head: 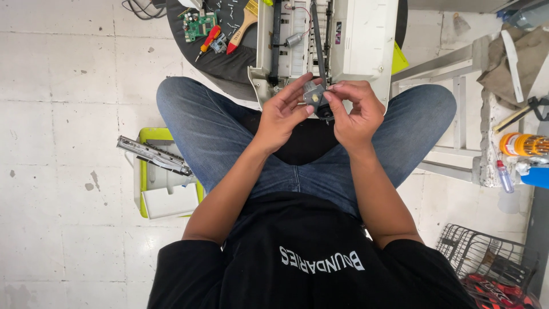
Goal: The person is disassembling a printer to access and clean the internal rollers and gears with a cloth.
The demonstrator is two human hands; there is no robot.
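Observation:
Both my hands meet above my lap, in front of an opened white printer. My left hand and my right hand together pinch a small grey metal part with a black round piece under it. A black belt or strip runs from the part up into the printer's insides. The printer rests on a dark round table just beyond my knees.
A green circuit board, a red-handled screwdriver and a brush lie on the table. A yellow-green tray with printer parts sits on the floor at left. Wire basket at lower right; bottles and tools at right.

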